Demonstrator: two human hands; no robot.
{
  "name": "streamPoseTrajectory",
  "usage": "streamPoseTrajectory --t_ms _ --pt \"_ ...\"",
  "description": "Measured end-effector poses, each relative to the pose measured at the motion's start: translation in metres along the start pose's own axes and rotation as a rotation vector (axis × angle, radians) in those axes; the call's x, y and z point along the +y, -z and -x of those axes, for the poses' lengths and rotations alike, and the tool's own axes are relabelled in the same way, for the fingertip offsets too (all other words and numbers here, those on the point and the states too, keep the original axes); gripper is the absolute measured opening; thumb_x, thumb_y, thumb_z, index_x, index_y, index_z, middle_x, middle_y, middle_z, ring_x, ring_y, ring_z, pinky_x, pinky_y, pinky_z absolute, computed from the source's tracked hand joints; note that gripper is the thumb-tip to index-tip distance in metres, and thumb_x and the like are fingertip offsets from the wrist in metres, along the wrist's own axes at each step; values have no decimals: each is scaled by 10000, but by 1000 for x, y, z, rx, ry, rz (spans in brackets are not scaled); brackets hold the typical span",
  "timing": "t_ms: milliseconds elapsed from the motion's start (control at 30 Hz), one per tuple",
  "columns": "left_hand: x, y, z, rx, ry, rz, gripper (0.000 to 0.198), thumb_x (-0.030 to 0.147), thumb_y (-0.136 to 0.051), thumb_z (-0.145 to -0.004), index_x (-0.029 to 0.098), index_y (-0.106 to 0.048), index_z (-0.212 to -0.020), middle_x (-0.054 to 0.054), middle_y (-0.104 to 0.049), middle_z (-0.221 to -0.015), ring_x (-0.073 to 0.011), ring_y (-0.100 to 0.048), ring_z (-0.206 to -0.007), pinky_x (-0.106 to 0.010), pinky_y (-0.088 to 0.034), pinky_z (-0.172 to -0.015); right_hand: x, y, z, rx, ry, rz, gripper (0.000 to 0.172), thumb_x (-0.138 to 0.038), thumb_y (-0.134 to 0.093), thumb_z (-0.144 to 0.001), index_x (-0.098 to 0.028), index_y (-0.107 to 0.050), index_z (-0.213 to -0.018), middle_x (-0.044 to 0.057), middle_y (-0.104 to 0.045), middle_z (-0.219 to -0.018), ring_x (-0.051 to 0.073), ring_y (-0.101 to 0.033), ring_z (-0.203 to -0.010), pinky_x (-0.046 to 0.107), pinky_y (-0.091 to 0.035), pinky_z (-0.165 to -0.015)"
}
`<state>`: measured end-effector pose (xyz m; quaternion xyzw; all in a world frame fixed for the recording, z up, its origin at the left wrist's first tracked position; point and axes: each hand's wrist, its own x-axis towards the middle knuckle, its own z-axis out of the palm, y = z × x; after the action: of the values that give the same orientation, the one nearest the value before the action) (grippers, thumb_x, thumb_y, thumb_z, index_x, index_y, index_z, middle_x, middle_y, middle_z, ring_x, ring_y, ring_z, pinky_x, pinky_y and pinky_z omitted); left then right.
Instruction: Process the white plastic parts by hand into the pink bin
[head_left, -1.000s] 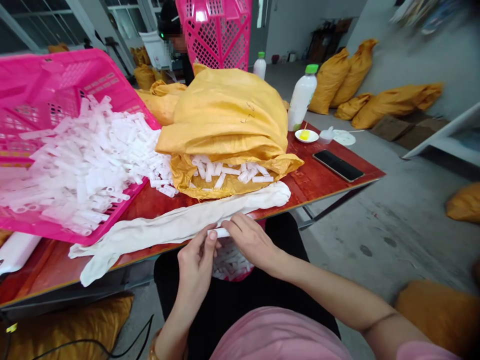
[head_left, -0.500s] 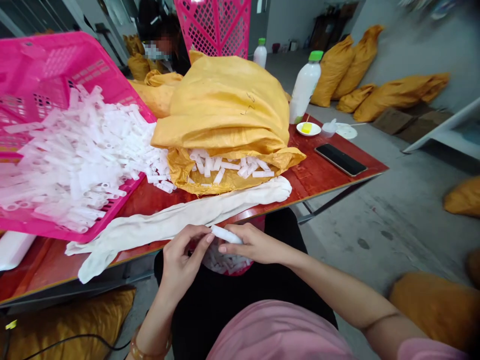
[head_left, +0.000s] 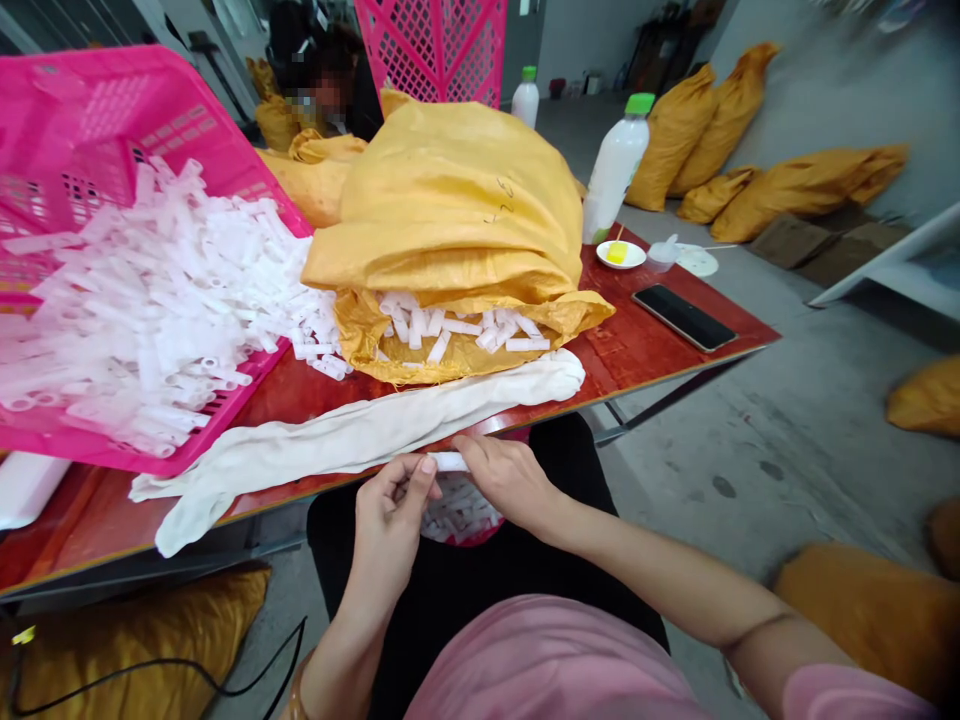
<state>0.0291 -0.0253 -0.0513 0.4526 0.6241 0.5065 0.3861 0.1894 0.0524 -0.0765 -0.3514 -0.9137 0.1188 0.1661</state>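
Observation:
My left hand and my right hand pinch a short white plastic tube between their fingertips, just below the table's front edge. Behind them a long off-white cloth strip lies along the edge. Beyond it, a yellow woven sack gapes open with white tubes inside. A tilted pink plastic crate spills a heap of similar tubes at the left. Below my hands, a pink container in my lap holds more tubes.
The red tabletop carries a white bottle, a black phone and a small plate. A co-worker sits behind an upright pink crate. Filled yellow sacks lie on the concrete floor.
The tube has gone from slanting across my fingers to lying nearly level between them. My hands have closed in around it, and the view has tilted slightly.

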Motion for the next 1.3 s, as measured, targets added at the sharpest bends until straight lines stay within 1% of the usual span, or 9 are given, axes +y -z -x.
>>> streamPoseTrajectory --t_ms 267,400,667,800,967,1100,1200,1267,1300 --pt "-13 11 2 -236 -420 -357 90 242 -546 -997 189 -615 -1020 -1 -570 -840 -124 -530 -725 -222 -434 -677 16 20 1 -338 64 -841 305 -446 -553 -1011 -144 -598 -1005 6 -622 -876 133 -574 -766 213 -422 -673" --pt "-9 24 -4 -374 -400 -401 111 244 -540 -1005 196 -597 -923 18 -542 -797 -112 -483 -672 -216 -400 -632 20 33 -1 -394 209 -824 279 -298 -397 -1071 -140 -605 -1167 45 -646 -982 141 -591 -856 239 -429 -776" --pt "1 26 0 -548 -164 -331 202 350 -560 -1001 190 -642 -909 -1 -636 -800 -131 -555 -699 -237 -420 -649 16 40 -8 -477 224 -709 245 -231 -554 -960 -172 -492 -730 -75 -414 -591 67 -393 -521 204 -249 -513" --pt "-2 27 0 -515 -225 -305 182 333 -583 -987 188 -652 -900 7 -612 -762 -121 -527 -656 -232 -409 -619 8 20 0 -429 54 -877 269 -264 -543 -950 -179 -456 -711 -65 -459 -576 72 -429 -509 187 -286 -505" --pt "-10 25 4 -381 -276 -343 99 278 -612 -956 192 -652 -927 -11 -591 -806 -136 -545 -704 -236 -451 -650 -2 -5 20 -424 -150 -1301 278 -412 -404 -1030 -169 -538 -1012 -5 -585 -761 122 -540 -635 225 -435 -600" --pt "-14 20 14 -433 -309 -362 300 151 -687 -832 201 -643 -1125 -79 -618 -1076 -196 -615 -979 -302 -532 -858 3 -14 29 -324 -129 -975 42 -219 -527 -949 -190 -548 -971 -6 -581 -874 139 -538 -782 243 -426 -712" --pt "-9 36 -8 -526 -307 -426 339 162 -711 -808 207 -684 -1143 -60 -666 -1016 -172 -653 -874 -274 -561 -782 14 -26 30 -372 -98 -735 92 -182 -472 -971 -206 -561 -981 0 -621 -890 165 -586 -807 279 -460 -760" --pt "-3 62 -44 -349 -354 -526 191 196 -642 -887 198 -723 -1060 -32 -691 -915 -141 -644 -747 -243 -542 -691 20 -35 31 -370 -89 -572 146 -189 -496 -971 -207 -582 -1088 53 -664 -1027 213 -634 -946 338 -491 -857" --pt "1 77 -67 -111 -406 -602 169 207 -601 -921 186 -728 -1029 -33 -697 -916 -150 -651 -783 -255 -539 -729 23 -37 31 -358 -94 -476 221 -197 -540 -956 -201 -581 -1173 93 -664 -1122 245 -635 -1035 379 -493 -911"
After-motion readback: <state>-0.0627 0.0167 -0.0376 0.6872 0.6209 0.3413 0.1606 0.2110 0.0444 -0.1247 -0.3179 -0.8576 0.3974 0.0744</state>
